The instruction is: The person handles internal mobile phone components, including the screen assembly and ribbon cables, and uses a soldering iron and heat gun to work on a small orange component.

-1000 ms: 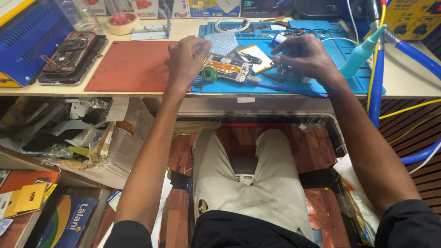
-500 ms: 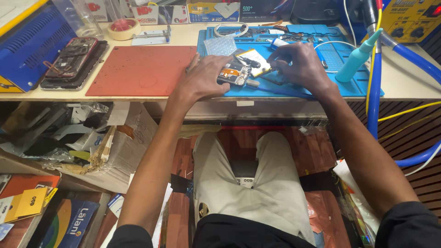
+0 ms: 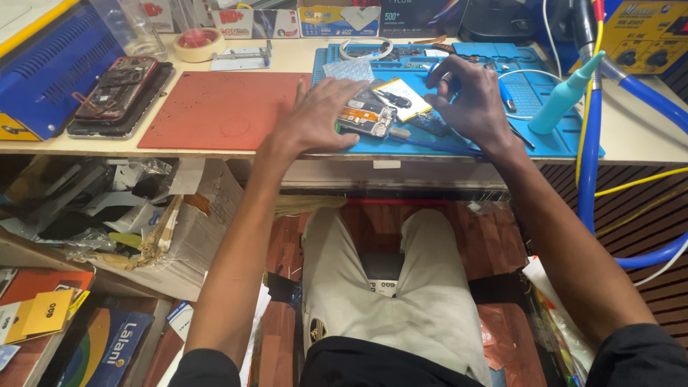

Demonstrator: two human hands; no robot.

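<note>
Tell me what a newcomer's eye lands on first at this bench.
The opened phone on the blue work mat, mid-bench, with the left hand spread flat beside it and the right hand arched over its right end. Next, the bare red mat to the left and the turquoise bottle at right.

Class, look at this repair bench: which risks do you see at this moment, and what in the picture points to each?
1. The opened phone lies near the front edge of the blue mat, partly under the left hand; a nudge might push it off the bench.
2. The right hand hovers over small loose parts and tools; a careless move might scatter them.
3. The teal bottle stands among hoses and could tip.
</note>
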